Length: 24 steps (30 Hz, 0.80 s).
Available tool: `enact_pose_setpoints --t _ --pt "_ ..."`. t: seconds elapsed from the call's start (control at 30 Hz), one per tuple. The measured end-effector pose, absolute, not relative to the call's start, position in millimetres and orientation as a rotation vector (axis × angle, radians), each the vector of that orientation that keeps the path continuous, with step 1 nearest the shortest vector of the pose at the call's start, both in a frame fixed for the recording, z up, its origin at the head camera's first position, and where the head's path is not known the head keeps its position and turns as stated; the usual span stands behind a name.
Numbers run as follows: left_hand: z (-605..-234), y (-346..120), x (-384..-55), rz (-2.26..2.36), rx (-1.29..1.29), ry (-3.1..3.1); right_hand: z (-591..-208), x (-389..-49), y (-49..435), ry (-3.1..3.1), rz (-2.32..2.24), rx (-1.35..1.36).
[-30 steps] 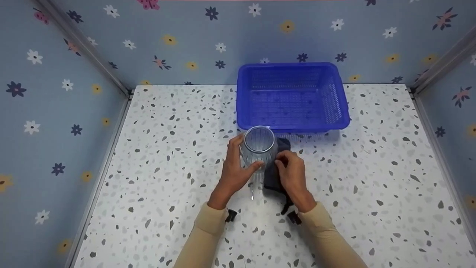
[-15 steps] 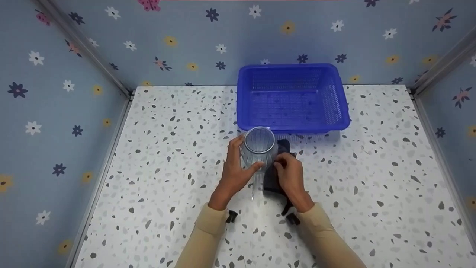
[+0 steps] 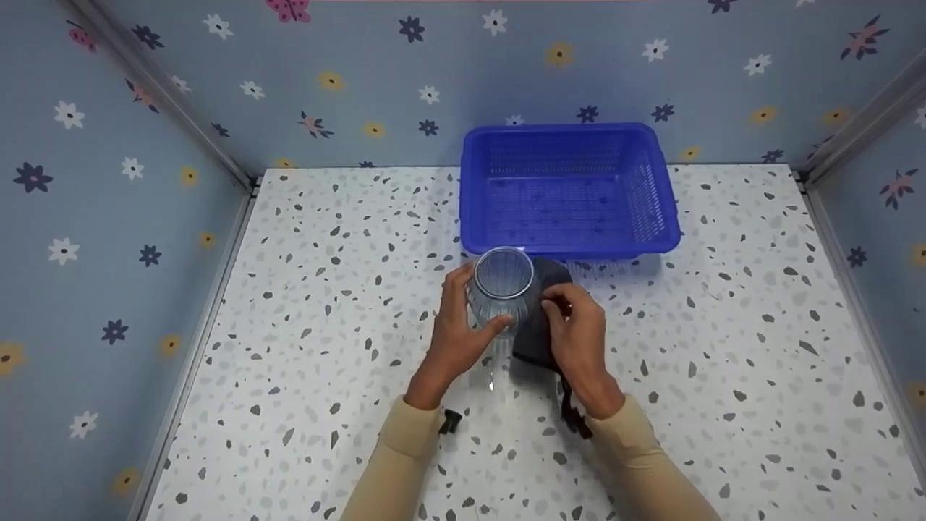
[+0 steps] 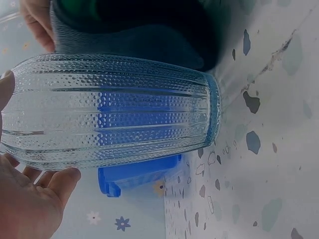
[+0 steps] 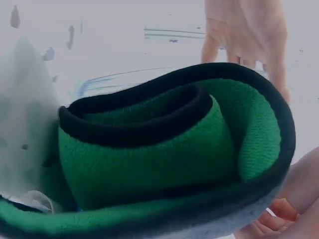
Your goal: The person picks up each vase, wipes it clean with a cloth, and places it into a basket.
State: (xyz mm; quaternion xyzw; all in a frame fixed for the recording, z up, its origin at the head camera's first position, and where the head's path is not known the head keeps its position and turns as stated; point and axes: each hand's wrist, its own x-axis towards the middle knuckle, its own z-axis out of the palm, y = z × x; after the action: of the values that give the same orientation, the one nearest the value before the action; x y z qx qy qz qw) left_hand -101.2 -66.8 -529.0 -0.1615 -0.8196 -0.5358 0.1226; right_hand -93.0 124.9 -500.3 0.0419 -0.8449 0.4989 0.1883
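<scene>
A clear ribbed glass vase (image 3: 522,307), mouth up, stands on the table with its dimpled side facing the left wrist view. My left hand (image 3: 457,329) grips it from the left, thumb in front. Against its right side is a dark grey cloth (image 3: 539,336), pinched at its edge by the thumb and fingers of my right hand (image 3: 581,336). From the right wrist, the cloth (image 5: 149,164) shows a green fuzzy inner face and black bound edges, curled into a loose loop. Part of the right hand (image 5: 299,194) lies beyond it at lower right.
Just behind the vase sits a blue plastic basket (image 3: 571,253) against the flowered back wall (image 3: 275,43). The speckled white table (image 3: 347,347) runs to panels on both sides. Beside the left wrist is a small black piece (image 3: 450,421).
My right hand has shifted slightly right and up with the cloth, whose dark face now shows wider beside the vase. The left hand and vase stay in place.
</scene>
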Motion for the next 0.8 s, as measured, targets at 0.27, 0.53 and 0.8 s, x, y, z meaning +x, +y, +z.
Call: enact_pose_setpoints --t 0.27,0.53,0.8 --pt "-530.4 -67.7 -101.7 -1.572 -0.490 -2.374 -479.5 -93.8 120.3 -2.359 1.297 0.176" --pt "-531.0 -67.8 -101.7 -1.554 -0.500 -2.364 -476.6 -94.4 120.2 -2.380 1.244 0.179" --pt "-532.1 -67.8 -101.9 -1.582 -0.507 -2.350 -484.7 -93.8 123.0 -2.388 1.286 0.152"
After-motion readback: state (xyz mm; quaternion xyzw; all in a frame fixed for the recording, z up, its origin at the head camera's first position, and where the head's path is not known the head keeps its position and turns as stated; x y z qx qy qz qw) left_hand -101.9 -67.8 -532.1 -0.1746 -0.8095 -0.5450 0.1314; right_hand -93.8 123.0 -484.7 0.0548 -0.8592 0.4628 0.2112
